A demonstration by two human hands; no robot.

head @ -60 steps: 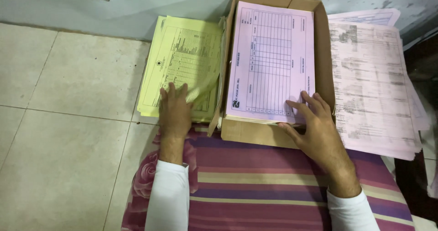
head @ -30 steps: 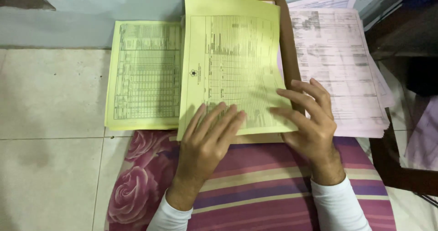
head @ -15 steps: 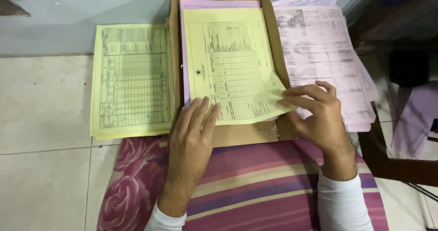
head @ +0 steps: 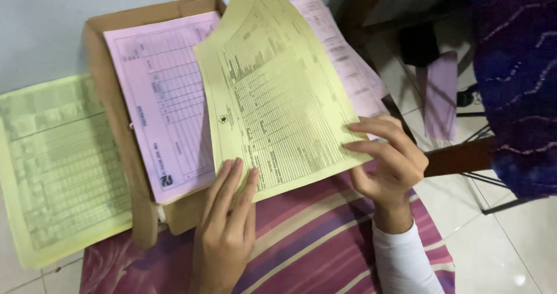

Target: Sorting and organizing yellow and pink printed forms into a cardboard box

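Yellow form (head: pixel 272 91) pinched at near-right edge by right hand (head: pixel 386 160); left hand (head: pixel 226 224) flat, fingers together, on near-left corner, above pink form (head: pixel 162 102) in cardboard box (head: pixel 110 96).

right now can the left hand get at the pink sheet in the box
Probably yes. The left hand rests on the yellow sheet's bottom edge, right beside the pink sheet, whose left part lies uncovered in the cardboard box; nothing blocks a short slide over.

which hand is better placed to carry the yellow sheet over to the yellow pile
Probably the left. The left hand rests on the yellow sheet's bottom edge, on the side nearer the yellow pile. The right hand pinches the far edge and would have to cross over the box.
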